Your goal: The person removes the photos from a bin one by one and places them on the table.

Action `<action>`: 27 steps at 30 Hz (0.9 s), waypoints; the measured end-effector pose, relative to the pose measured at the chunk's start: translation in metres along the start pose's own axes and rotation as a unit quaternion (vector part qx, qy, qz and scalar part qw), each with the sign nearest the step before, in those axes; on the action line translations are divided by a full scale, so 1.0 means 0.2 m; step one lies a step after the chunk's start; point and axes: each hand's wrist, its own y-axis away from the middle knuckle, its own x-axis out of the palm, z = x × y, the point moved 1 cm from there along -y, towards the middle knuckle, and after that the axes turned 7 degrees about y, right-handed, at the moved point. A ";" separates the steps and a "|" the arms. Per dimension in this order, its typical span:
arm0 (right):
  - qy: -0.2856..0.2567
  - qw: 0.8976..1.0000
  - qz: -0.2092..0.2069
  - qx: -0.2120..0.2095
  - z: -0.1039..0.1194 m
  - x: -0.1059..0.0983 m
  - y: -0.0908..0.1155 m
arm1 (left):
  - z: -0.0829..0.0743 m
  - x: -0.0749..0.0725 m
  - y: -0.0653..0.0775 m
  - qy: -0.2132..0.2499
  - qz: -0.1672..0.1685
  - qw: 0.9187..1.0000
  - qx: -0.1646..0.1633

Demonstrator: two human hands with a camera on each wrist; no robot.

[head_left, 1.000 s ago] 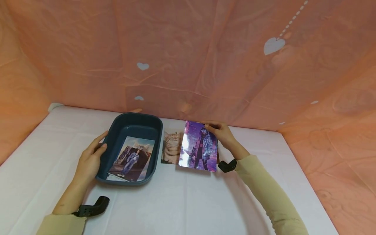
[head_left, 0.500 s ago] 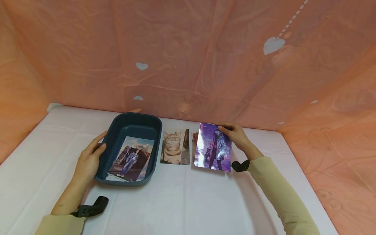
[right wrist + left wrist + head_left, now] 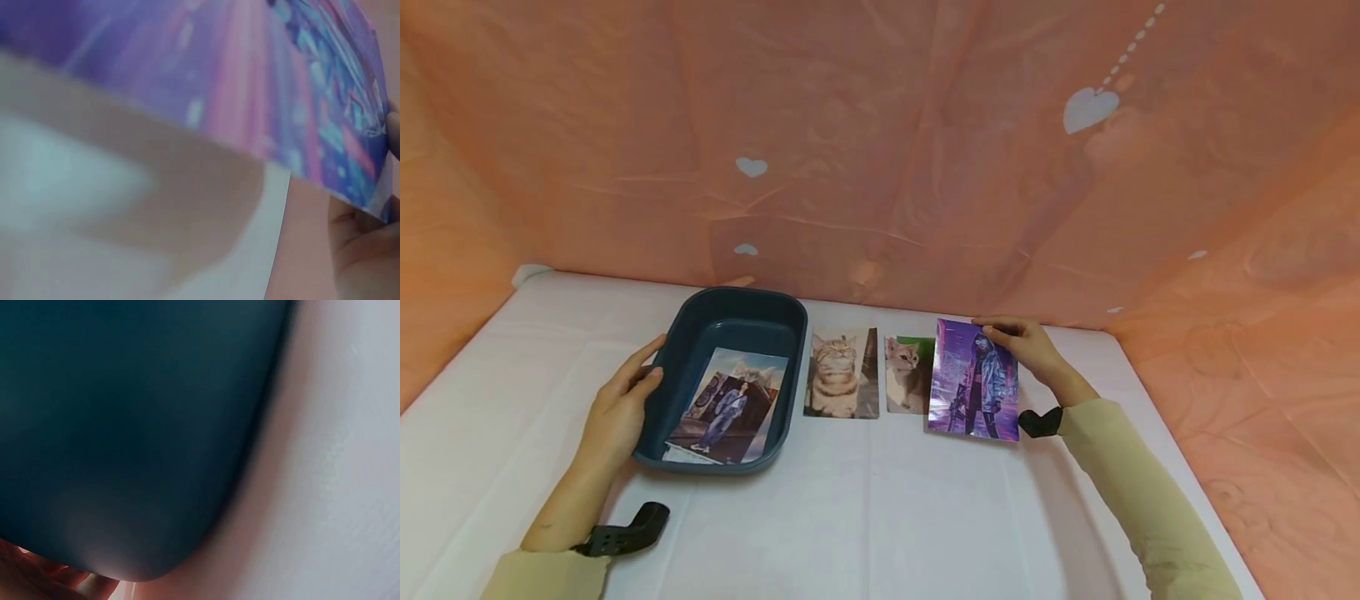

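My right hand [image 3: 1028, 348] pinches a purple photo card [image 3: 955, 379] by its upper right edge, thumb on the printed face. The card shows a figure in a shiny jacket; in the right wrist view its edge stands over the white surface and casts a shadow. It overlaps the right part of a kitten photo [image 3: 904, 375] in the head view. Left of that lies a photo of a squinting tabby cat [image 3: 835, 379]. My left hand [image 3: 617, 408] holds the left side of a dark blue tray [image 3: 741, 310], thumb at the rim and fingers against the outer wall.
Inside the tray lie several overlapping photos, the top one a figure in blue [image 3: 726, 417]. A white cloth [image 3: 865, 517] covers the table. Orange fabric [image 3: 880, 150] with white hearts hangs close behind the table and at both sides.
My right hand has carried the purple card to the right, uncovering the tabby photo and then part of the kitten photo. The left hand stays on the tray; the view shifts slightly.
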 end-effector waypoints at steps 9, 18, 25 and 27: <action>0.012 1.000 0.014 -0.011 -0.09 -0.06 0.00 | 0.00 -0.01 0.00 -0.002 0.000 1.000 -0.001; 0.026 0.999 0.020 -0.010 -0.21 -0.08 0.01 | 0.00 -0.01 0.00 -0.006 0.011 1.000 -0.002; 0.033 0.999 0.035 -0.005 -0.28 -0.08 -0.01 | 0.00 0.00 0.01 -0.007 0.010 1.000 -0.005; 0.039 0.999 0.037 -0.005 -0.29 -0.07 -0.03 | 0.00 0.00 0.01 -0.005 0.010 1.000 -0.006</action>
